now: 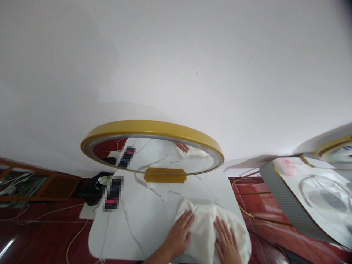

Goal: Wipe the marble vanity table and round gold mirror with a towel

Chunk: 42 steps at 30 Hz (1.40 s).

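A cream cloth (202, 227) lies loosely folded on the right part of a white marble-patterned table (154, 220). On the cloth's left side rests my left hand (180, 233), palm down, its fingers stretched over the edge. My right hand (227, 242) lies flat on the cloth's right part with the fingers spread. Neither hand is gripping it. Behind them, a round gold-framed mirror (154, 128) stands on a gold base (165, 176) and reflects the cloth and part of a hand.
A blurred-out dark object (113, 194) lies at the table's left edge. Beside it is a black bag (90, 189), with cables on the red floor (41, 234). A second white table (324, 187) is at the right. The wall rises behind the mirror.
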Available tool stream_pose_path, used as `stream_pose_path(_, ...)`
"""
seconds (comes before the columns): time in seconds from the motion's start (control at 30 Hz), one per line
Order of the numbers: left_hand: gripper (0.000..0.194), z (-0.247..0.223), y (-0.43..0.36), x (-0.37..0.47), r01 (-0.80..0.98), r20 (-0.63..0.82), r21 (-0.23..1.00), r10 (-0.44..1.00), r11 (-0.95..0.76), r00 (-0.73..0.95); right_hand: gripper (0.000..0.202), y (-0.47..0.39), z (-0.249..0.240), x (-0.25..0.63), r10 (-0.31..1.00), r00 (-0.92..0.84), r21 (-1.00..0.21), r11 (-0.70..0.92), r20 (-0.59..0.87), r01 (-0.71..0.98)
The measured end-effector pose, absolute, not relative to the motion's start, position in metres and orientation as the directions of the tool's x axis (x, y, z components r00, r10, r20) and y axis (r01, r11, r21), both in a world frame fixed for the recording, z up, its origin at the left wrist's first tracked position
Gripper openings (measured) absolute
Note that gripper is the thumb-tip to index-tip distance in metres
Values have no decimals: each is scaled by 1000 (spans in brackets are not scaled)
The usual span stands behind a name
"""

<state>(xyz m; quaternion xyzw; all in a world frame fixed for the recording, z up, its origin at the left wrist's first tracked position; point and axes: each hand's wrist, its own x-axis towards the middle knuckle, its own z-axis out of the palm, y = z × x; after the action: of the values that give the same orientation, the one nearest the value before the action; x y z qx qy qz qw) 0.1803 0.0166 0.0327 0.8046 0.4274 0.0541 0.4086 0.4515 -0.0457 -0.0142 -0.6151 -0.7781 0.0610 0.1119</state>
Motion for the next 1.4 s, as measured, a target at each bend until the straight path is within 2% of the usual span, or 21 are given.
stream_pose_path(0.13, 74, 31, 5, 124, 682, -263, 667, 762, -299, 591, 67, -52, -13, 403, 954, -293, -225, 301, 70, 927)
stream_pose_path(0.4, 56, 21, -42, -13, 816, -235, 549, 904, -180, 357, 66, -43, -2, 299, 844, -536, -341, 493, -37, 800)
stream_pose_path(0.5, 54, 18, -54, -36, 825, -229, 542, 916, -159, 328, 65, -41, -1, 281, 828, -559, -364, 509, -42, 780)
stream_pose_path(0.8, 55, 12, -5, -15, 842, -122, 500, 946, -202, 299, 65, -3, -1, 265, 916, -399, -320, 367, -37, 873)
stream_pose_path(1.07, 51, 6, 69, 6, 821, -108, 544, 956, -173, 273, 66, 69, 6, 253, 954, -300, -293, 281, -19, 914)
stream_pose_path(1.27, 54, 11, 45, 6, 804, -100, 573, 960, -159, 261, 64, 36, 8, 255, 946, -325, -281, 315, 13, 906)
stream_pose_path(1.4, 56, 12, 4, -8, 789, -138, 591, 943, -167, 303, 67, -9, 6, 266, 921, -389, -270, 367, -31, 890)
